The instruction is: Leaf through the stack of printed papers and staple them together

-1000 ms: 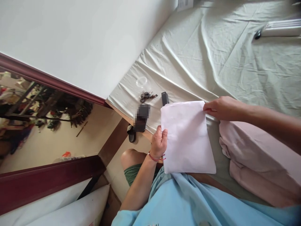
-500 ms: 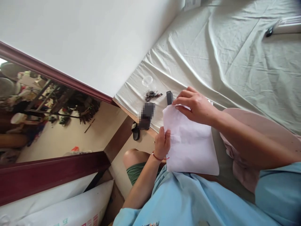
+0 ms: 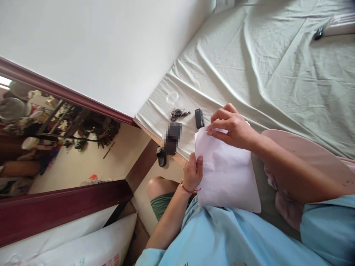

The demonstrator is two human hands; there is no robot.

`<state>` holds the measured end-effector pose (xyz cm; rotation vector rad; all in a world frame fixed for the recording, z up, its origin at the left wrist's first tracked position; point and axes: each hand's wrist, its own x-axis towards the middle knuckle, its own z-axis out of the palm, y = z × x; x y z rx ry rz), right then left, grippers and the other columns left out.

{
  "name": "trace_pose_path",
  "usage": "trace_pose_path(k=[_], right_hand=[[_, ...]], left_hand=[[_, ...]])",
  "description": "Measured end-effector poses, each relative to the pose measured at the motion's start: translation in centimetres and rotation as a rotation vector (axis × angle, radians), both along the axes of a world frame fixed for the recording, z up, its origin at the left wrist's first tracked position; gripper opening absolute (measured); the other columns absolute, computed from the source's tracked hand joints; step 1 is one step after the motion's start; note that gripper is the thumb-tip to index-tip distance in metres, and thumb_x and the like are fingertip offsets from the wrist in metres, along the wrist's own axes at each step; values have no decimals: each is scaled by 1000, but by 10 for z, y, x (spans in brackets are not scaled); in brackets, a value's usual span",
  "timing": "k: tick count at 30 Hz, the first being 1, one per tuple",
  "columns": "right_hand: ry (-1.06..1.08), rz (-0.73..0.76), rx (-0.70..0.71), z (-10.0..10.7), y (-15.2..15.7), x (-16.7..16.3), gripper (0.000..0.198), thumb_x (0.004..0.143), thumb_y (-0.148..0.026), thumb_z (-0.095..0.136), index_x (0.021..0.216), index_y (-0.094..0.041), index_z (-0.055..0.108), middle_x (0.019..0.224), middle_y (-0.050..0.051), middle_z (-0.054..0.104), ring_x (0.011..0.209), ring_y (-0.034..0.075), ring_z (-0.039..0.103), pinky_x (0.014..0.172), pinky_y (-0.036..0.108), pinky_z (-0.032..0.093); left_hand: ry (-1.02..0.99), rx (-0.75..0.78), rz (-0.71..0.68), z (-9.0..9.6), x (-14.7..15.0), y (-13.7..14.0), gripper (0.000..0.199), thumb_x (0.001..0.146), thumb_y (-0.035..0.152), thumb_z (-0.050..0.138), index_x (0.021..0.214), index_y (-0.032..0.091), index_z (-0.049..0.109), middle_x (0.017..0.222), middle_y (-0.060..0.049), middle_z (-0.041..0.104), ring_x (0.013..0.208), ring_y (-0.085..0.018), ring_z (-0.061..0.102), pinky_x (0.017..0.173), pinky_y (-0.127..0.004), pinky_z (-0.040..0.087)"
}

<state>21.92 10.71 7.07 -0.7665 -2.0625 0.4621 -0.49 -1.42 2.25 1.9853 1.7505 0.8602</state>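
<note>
A creased sheet of white paper (image 3: 226,177) lies over my lap, with its lower edge against my blue shirt. My left hand (image 3: 193,171) grips the sheet's left edge, thumb on top and the other fingers underneath. At the far left corner of the paper, my right hand (image 3: 231,125) pinches the edge between thumb and fingertips. Just beyond that corner sits a small black device (image 3: 199,118), which may be a stapler. A bunch of keys (image 3: 179,113) rests to its left, close to a clear plastic cup (image 3: 173,99).
Pale green cloth (image 3: 277,85) covers the bed. A pixelated dark object (image 3: 173,138) lies at its edge, above a black slipper (image 3: 161,157) on the floor. At right are a pink rounded board (image 3: 302,151) and a white bottle-like object (image 3: 338,27). White sacks (image 3: 83,244) fill the lower left.
The view has shifted slightly. My right hand has moved a little right along the paper's top edge, and more of the black device shows. My left hand keeps its grip.
</note>
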Motion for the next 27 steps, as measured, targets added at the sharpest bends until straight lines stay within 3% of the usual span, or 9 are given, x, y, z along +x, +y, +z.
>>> trace_pose_path(k=[8, 16, 23, 27], right_hand=[[-31, 66, -6, -12, 10, 3, 26, 101, -34, 55, 94, -24, 78, 94, 9, 70, 90, 23, 47, 86, 43, 44], [-24, 84, -36, -23, 14, 3, 27, 104, -32, 49, 96, -22, 73, 94, 8, 72, 90, 23, 51, 86, 41, 45], [-70, 25, -58, -35, 18, 2, 27, 104, -29, 44, 94, -21, 68, 85, 7, 69, 81, 21, 49, 85, 42, 42], [-48, -49, -44, -37, 16, 0, 25, 103, -29, 46, 95, -22, 68, 100, 9, 72, 92, 24, 51, 89, 44, 43]], left_hand=[[-37, -104, -5, 0, 3, 1, 32, 106, 50, 37, 93, 23, 49, 71, -1, 59, 62, -18, 57, 59, -29, 38], [-108, -151, 23, -1, 3, 3, 31, 105, 49, 39, 87, 24, 43, 68, 2, 54, 61, -17, 54, 59, -29, 36], [-165, -146, 37, -4, 3, 3, 34, 105, 51, 39, 86, 24, 44, 69, 2, 55, 62, -16, 54, 60, -28, 39], [-200, -144, 29, -6, 4, 3, 31, 105, 49, 40, 88, 24, 45, 74, 0, 59, 65, -16, 57, 63, -28, 42]])
